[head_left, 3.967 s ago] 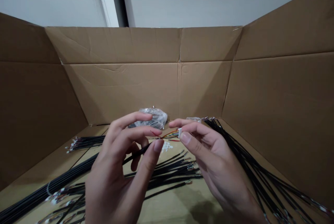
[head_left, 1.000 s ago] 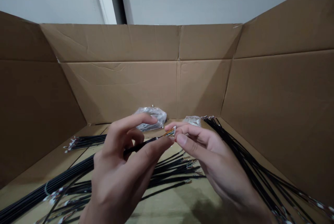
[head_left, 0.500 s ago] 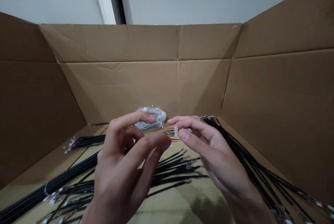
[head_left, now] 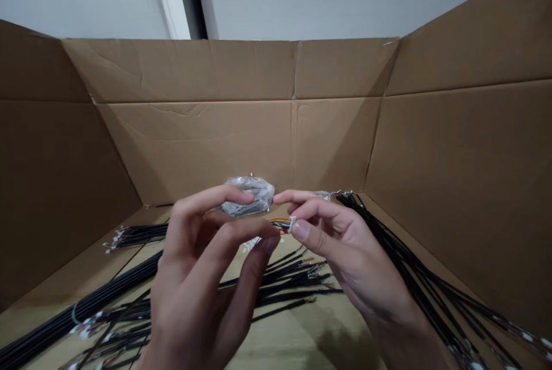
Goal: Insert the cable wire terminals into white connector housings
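Note:
Both my hands are raised over the floor of a large cardboard box [head_left: 241, 140]. My right hand [head_left: 345, 255] pinches a small white connector [head_left: 292, 223] between thumb and fingers. Thin coloured wires [head_left: 279, 222] run from it leftward to my left hand [head_left: 207, 278], whose thumb and fingers are closed on that wire end. The black cable behind the wires is mostly hidden by my left hand.
Loose black cables [head_left: 293, 283] lie under the hands. A long bundle [head_left: 86, 306] runs off to the lower left, a shorter bundle [head_left: 133, 235] lies at the left, and another fan [head_left: 426, 283] follows the right wall. A crumpled clear plastic bag [head_left: 250, 194] sits at the back.
The hands stayed close together on the same wire end. The connector dipped slightly lower and my left fingers closed in again on the wires since half a second ago.

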`<act>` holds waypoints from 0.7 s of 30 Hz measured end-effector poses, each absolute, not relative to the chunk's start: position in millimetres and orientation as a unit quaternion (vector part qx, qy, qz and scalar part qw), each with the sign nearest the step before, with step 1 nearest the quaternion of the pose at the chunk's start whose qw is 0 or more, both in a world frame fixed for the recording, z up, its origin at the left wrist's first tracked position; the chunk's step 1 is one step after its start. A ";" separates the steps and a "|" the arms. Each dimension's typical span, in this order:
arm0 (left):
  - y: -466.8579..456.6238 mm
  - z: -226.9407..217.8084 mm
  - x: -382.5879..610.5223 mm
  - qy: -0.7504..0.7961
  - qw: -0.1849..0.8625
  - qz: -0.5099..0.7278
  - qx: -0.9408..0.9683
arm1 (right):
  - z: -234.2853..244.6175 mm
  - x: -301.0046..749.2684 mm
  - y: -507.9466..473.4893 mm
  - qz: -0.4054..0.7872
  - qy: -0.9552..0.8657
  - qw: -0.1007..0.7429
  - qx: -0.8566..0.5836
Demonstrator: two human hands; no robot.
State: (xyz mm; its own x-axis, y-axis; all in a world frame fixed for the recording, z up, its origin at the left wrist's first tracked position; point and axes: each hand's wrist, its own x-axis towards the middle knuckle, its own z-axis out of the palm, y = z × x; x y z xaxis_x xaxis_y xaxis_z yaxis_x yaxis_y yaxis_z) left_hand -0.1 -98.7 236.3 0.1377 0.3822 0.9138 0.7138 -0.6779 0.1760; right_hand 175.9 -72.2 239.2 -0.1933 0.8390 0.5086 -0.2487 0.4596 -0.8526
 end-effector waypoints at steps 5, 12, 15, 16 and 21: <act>-100.7 236.4 -0.6 -0.372 0.161 -0.535 -0.741 | 240.0 176.5 -72.1 0.447 -0.632 0.589 -0.230; -102.4 234.7 -1.4 -0.375 0.157 -0.543 -0.735 | 239.2 176.7 -71.8 0.440 -0.635 0.591 -0.233; -102.1 234.0 -3.3 -0.371 0.158 -0.544 -0.736 | 238.8 176.5 -71.5 0.442 -0.637 0.589 -0.230; -102.1 234.0 -3.7 -0.371 0.158 -0.545 -0.735 | 238.8 176.4 -71.5 0.443 -0.637 0.588 -0.229; -101.6 235.4 -1.4 -0.373 0.162 -0.540 -0.737 | 238.8 176.1 -72.9 0.434 -0.641 0.593 -0.222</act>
State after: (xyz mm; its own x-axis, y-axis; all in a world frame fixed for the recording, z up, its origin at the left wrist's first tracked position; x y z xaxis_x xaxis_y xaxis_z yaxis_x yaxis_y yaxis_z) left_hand -1.4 -101.6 235.4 0.1379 0.3751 0.9167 0.7248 -0.6690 0.1647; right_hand 176.1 -72.9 238.8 -0.1982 0.7994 0.5671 -0.2296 0.5247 -0.8198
